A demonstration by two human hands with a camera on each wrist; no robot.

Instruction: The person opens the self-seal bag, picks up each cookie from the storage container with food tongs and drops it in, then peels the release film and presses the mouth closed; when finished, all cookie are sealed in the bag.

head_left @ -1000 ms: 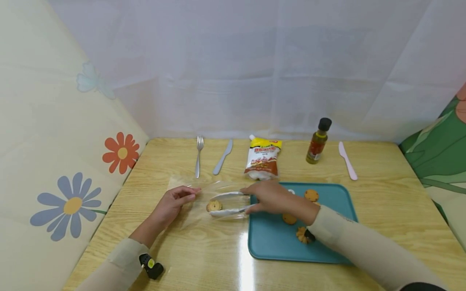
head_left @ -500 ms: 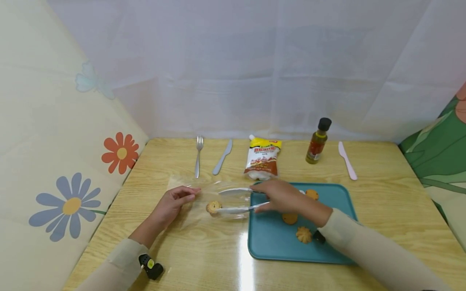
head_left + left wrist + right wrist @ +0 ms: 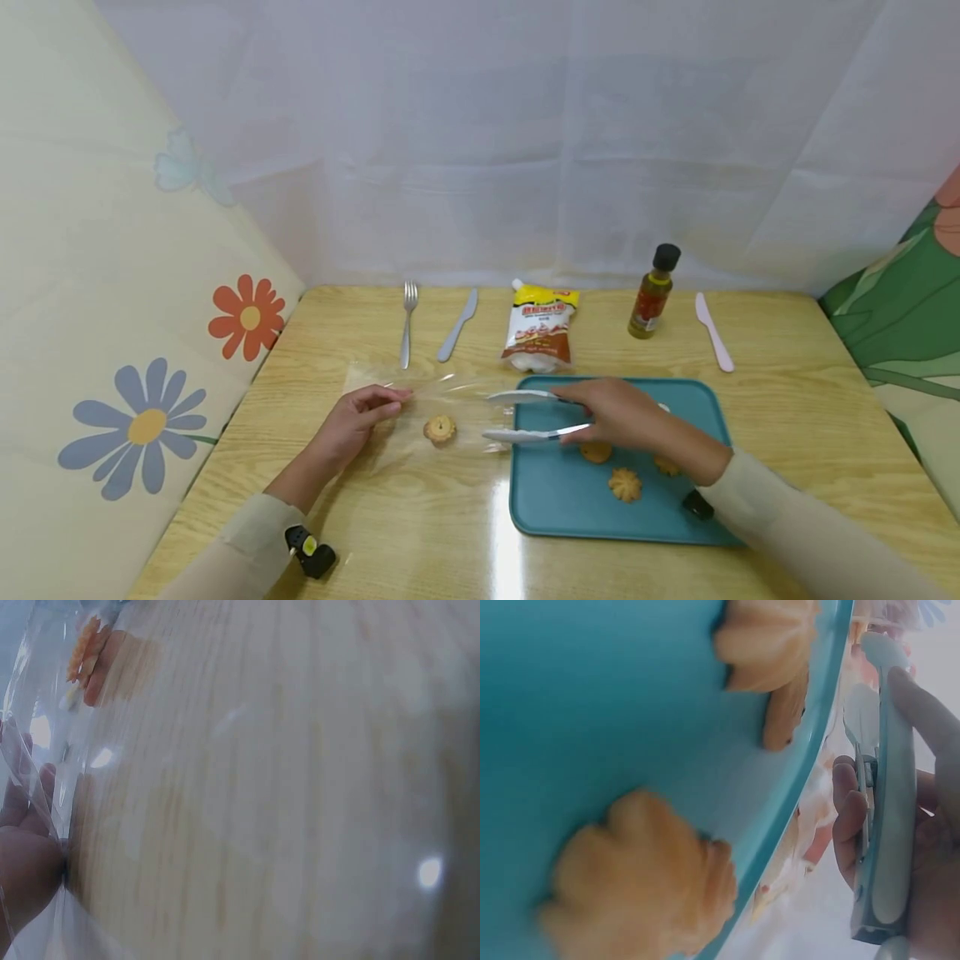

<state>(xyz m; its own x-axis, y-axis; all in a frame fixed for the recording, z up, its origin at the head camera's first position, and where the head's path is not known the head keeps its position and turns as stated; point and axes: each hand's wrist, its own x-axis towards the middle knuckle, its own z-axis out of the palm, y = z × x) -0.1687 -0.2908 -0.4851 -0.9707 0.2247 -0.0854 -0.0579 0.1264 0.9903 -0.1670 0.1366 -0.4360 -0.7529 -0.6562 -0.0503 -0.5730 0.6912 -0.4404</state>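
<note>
Teal tray (image 3: 705,400); golden-brown cookies (image 3: 625,483); pink knife (image 3: 714,332); light wood-grain table (image 3: 420,517).

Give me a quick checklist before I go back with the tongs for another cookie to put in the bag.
1. Tongs held by right hand: ok.
2. Tongs carrying nothing, arms apart: ok.
3. Left hand holding the clear bag at its edge: ok.
4. First cookie lying inside the bag: ok.
5. Cookies left on the teal tray, such as the flower-shaped one: ok.
6. Bag mouth wide enough for the tongs: cannot tell, the plastic is too clear to judge.
</note>
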